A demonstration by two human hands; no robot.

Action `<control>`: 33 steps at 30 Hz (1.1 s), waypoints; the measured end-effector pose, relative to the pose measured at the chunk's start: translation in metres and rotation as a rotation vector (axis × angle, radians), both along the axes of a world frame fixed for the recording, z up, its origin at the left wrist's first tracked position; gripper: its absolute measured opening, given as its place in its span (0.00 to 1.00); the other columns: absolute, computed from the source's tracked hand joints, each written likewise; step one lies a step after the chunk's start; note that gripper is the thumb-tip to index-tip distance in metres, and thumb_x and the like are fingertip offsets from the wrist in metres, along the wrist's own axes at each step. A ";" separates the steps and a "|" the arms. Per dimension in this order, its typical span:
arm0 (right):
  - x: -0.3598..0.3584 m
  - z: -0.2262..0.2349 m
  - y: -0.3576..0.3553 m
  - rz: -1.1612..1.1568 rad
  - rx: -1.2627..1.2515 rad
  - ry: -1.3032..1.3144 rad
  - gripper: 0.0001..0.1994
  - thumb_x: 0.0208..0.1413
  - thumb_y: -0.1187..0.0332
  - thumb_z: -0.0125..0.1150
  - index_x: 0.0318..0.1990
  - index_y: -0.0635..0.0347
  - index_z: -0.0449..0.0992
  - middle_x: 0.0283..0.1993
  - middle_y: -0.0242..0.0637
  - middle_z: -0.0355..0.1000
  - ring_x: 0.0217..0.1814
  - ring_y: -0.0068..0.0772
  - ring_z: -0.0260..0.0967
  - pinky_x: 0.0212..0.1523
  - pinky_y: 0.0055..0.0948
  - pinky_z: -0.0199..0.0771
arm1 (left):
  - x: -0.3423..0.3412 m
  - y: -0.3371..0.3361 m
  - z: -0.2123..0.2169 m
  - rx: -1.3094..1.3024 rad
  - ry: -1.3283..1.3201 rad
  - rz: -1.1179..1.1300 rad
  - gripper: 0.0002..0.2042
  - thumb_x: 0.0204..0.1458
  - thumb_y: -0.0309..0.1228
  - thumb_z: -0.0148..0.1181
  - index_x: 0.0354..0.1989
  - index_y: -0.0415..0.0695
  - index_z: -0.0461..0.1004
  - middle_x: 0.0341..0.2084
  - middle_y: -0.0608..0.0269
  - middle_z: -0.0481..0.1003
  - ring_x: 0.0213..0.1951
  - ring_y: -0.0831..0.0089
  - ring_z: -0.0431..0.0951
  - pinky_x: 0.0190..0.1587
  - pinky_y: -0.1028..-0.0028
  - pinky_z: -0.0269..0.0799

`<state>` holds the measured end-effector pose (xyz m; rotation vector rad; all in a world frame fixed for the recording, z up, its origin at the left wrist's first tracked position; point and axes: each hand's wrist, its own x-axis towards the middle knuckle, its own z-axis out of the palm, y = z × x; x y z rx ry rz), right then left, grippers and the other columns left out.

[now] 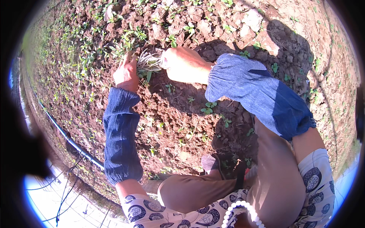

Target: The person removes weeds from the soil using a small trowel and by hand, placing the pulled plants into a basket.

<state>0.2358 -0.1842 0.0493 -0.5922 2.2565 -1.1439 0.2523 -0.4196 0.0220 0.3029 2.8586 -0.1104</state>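
Right hand (182, 64) clenched around bunch of pulled weeds (149, 61); left hand (126, 73) grasping green weeds (123, 47) rooted in cloddy soil (171, 114).

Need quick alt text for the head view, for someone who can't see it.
A person crouches over clumpy red-brown soil, right hand gripping a bundle of pulled seedlings with pale roots while the left hand reaches into small green plants. Both forearms wear blue sleeve covers; a dark hose crosses the ground at left.
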 end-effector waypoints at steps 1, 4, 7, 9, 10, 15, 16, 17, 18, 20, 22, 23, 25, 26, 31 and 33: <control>-0.003 0.000 -0.010 0.000 -0.027 -0.011 0.05 0.44 0.73 0.53 0.22 0.65 0.72 0.17 0.43 0.69 0.19 0.38 0.70 0.25 0.35 0.72 | -0.012 -0.005 -0.003 -0.022 -0.039 0.049 0.24 0.42 0.18 0.51 0.51 0.47 0.66 0.60 0.63 0.59 0.43 0.57 0.76 0.41 0.65 0.75; -0.020 -0.007 -0.029 0.063 -0.022 0.057 0.07 0.44 0.70 0.52 0.22 0.62 0.74 0.18 0.40 0.70 0.21 0.37 0.71 0.27 0.35 0.74 | -0.043 -0.019 -0.021 -0.244 -0.046 0.054 0.31 0.47 0.18 0.43 0.63 0.54 0.54 0.64 0.52 0.51 0.40 0.56 0.78 0.38 0.64 0.76; -0.028 -0.004 -0.034 0.084 0.026 -0.045 0.07 0.44 0.66 0.55 0.26 0.59 0.75 0.25 0.42 0.73 0.29 0.41 0.73 0.34 0.39 0.73 | -0.064 -0.005 -0.035 -0.413 -0.227 0.158 0.28 0.54 0.24 0.42 0.65 0.60 0.51 0.50 0.43 0.67 0.39 0.56 0.78 0.36 0.62 0.76; -0.023 -0.009 -0.048 0.052 0.000 -0.045 0.07 0.44 0.66 0.54 0.26 0.59 0.75 0.24 0.41 0.72 0.28 0.40 0.72 0.33 0.38 0.73 | -0.068 -0.017 -0.043 -0.269 -0.174 0.172 0.20 0.50 0.26 0.51 0.54 0.47 0.62 0.37 0.44 0.74 0.38 0.48 0.77 0.37 0.56 0.74; -0.019 -0.012 -0.056 0.027 -0.009 -0.045 0.07 0.44 0.67 0.54 0.25 0.59 0.75 0.24 0.41 0.72 0.28 0.40 0.72 0.32 0.38 0.72 | -0.068 -0.028 -0.052 -0.273 -0.166 0.143 0.17 0.49 0.29 0.54 0.49 0.46 0.65 0.36 0.44 0.74 0.38 0.48 0.77 0.37 0.56 0.74; 0.001 -0.041 -0.077 -0.102 -0.030 -0.047 0.06 0.44 0.68 0.54 0.24 0.60 0.74 0.22 0.40 0.70 0.25 0.39 0.71 0.30 0.37 0.71 | -0.064 -0.026 -0.053 -0.043 -0.094 0.253 0.13 0.40 0.35 0.63 0.32 0.42 0.72 0.30 0.44 0.76 0.37 0.50 0.77 0.36 0.57 0.73; 0.003 -0.046 -0.078 -0.119 -0.040 -0.046 0.06 0.44 0.68 0.54 0.23 0.60 0.73 0.21 0.40 0.70 0.25 0.38 0.71 0.29 0.36 0.71 | -0.062 -0.025 -0.053 -0.032 -0.048 0.261 0.09 0.41 0.31 0.60 0.30 0.42 0.73 0.28 0.44 0.75 0.36 0.51 0.77 0.36 0.57 0.72; 0.004 -0.053 -0.079 -0.134 -0.057 -0.042 0.06 0.44 0.68 0.54 0.23 0.60 0.73 0.21 0.40 0.69 0.25 0.38 0.70 0.29 0.36 0.71 | -0.059 -0.026 -0.053 -0.058 -0.007 0.274 0.07 0.41 0.29 0.58 0.30 0.42 0.72 0.29 0.44 0.76 0.35 0.50 0.78 0.36 0.58 0.72; 0.004 -0.059 -0.078 -0.147 -0.069 -0.036 0.06 0.44 0.68 0.54 0.23 0.60 0.73 0.20 0.39 0.69 0.24 0.38 0.70 0.28 0.36 0.70 | -0.057 -0.030 -0.055 -0.035 0.024 0.269 0.08 0.40 0.28 0.58 0.31 0.42 0.73 0.30 0.44 0.76 0.34 0.50 0.78 0.36 0.59 0.73; -0.001 -0.080 -0.078 -0.162 -0.115 -0.010 0.06 0.44 0.69 0.54 0.22 0.60 0.72 0.19 0.39 0.69 0.23 0.37 0.70 0.27 0.35 0.70 | -0.054 -0.035 -0.057 0.016 0.052 0.351 0.10 0.39 0.27 0.57 0.33 0.42 0.74 0.29 0.43 0.76 0.33 0.50 0.77 0.37 0.60 0.73; -0.003 -0.103 -0.065 -0.199 -0.144 0.027 0.06 0.44 0.69 0.54 0.22 0.60 0.72 0.19 0.39 0.68 0.22 0.36 0.69 0.26 0.35 0.69 | -0.054 -0.019 -0.051 0.050 0.051 0.422 0.11 0.41 0.22 0.56 0.35 0.39 0.74 0.30 0.45 0.76 0.33 0.57 0.79 0.35 0.64 0.77; -0.005 -0.104 -0.061 -0.207 -0.165 0.038 0.06 0.44 0.69 0.54 0.21 0.60 0.72 0.18 0.39 0.68 0.22 0.36 0.69 0.25 0.35 0.69 | -0.053 -0.023 -0.050 0.114 0.077 0.431 0.12 0.41 0.22 0.56 0.36 0.39 0.73 0.30 0.45 0.76 0.33 0.57 0.79 0.36 0.64 0.76; 0.002 -0.091 -0.062 -0.178 -0.133 0.033 0.06 0.44 0.70 0.54 0.20 0.60 0.70 0.18 0.38 0.67 0.21 0.36 0.68 0.25 0.35 0.68 | -0.045 -0.054 -0.050 0.226 0.128 0.459 0.14 0.41 0.23 0.55 0.39 0.38 0.73 0.31 0.44 0.76 0.32 0.56 0.79 0.37 0.65 0.76; 0.005 -0.070 -0.068 -0.144 -0.126 0.029 0.06 0.44 0.70 0.55 0.20 0.60 0.69 0.18 0.38 0.66 0.21 0.35 0.68 0.24 0.35 0.67 | -0.034 -0.081 -0.036 0.352 0.187 0.476 0.16 0.43 0.24 0.57 0.43 0.38 0.72 0.34 0.47 0.76 0.32 0.60 0.79 0.36 0.68 0.76; 0.016 -0.048 -0.004 -0.064 -0.115 -0.001 0.03 0.47 0.71 0.55 0.26 0.60 0.71 0.21 0.34 0.68 0.24 0.30 0.69 0.27 0.31 0.69 | 0.029 -0.062 -0.026 1.400 0.153 1.030 0.18 0.49 0.31 0.63 0.48 0.41 0.70 0.41 0.57 0.75 0.39 0.64 0.76 0.43 0.65 0.71; 0.023 -0.012 0.014 -0.022 -0.045 -0.072 0.03 0.48 0.73 0.56 0.30 0.60 0.74 0.22 0.34 0.69 0.24 0.28 0.69 0.26 0.30 0.69 | 0.047 -0.089 -0.021 0.195 -0.125 0.369 0.16 0.49 0.26 0.59 0.48 0.42 0.68 0.40 0.54 0.75 0.36 0.64 0.78 0.38 0.67 0.74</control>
